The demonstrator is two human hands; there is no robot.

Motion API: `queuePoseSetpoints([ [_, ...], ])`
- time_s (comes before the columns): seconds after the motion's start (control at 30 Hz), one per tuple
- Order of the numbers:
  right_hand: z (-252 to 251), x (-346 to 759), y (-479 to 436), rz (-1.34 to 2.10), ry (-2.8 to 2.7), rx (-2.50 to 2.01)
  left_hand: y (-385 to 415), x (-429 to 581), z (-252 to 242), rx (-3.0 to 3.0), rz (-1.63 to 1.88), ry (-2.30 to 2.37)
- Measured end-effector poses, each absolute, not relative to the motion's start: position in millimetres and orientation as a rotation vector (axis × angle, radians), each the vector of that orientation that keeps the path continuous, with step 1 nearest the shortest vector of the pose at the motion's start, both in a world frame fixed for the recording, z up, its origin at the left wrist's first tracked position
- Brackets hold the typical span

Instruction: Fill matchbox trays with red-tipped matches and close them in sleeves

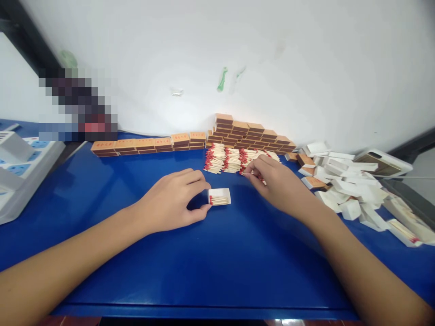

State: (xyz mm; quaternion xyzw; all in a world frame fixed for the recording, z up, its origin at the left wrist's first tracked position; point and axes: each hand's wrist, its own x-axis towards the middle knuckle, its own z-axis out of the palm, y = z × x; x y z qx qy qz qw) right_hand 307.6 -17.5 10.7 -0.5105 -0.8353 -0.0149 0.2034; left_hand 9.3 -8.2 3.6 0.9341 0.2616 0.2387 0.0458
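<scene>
My left hand (180, 199) grips the left end of a small white matchbox tray (227, 194) between thumb and fingers. Inside that tray lies a layer of matches (219, 200), their red heads toward my left hand. My right hand (272, 179) is at the front of a pile of loose red-headed matches (231, 159), its thumb and fingertips pinched together. Matches sit right at those fingertips, but whether any is held is too small to make out. Part of the pile is hidden behind the right hand.
Brown matchboxes (243, 127) are stacked against the wall behind the pile, and a lower row (136, 144) runs leftward. White trays (343, 181) and some brown sleeves (312, 182) lie heaped at the right, near a phone-like object (385, 162). A white power strip (29, 181) stands left.
</scene>
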Motion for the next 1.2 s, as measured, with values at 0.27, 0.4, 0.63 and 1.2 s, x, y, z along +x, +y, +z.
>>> queuePoseSetpoints([
  [0.27,13,252,-52,0.049,-2.428,-1.190,-8,10,2,2.865,0.744,0.784],
  [0.4,9,252,-53,-0.049,-2.463,-1.186,-8,10,2,2.870,0.725,0.775],
  [0.63,6,250,-51,-0.143,-2.487,-1.154,-8,10,2,2.875,0.711,0.766],
  [1.2,9,272,-34,0.178,-2.315,-1.287,-8,10,2,2.857,0.682,0.785],
])
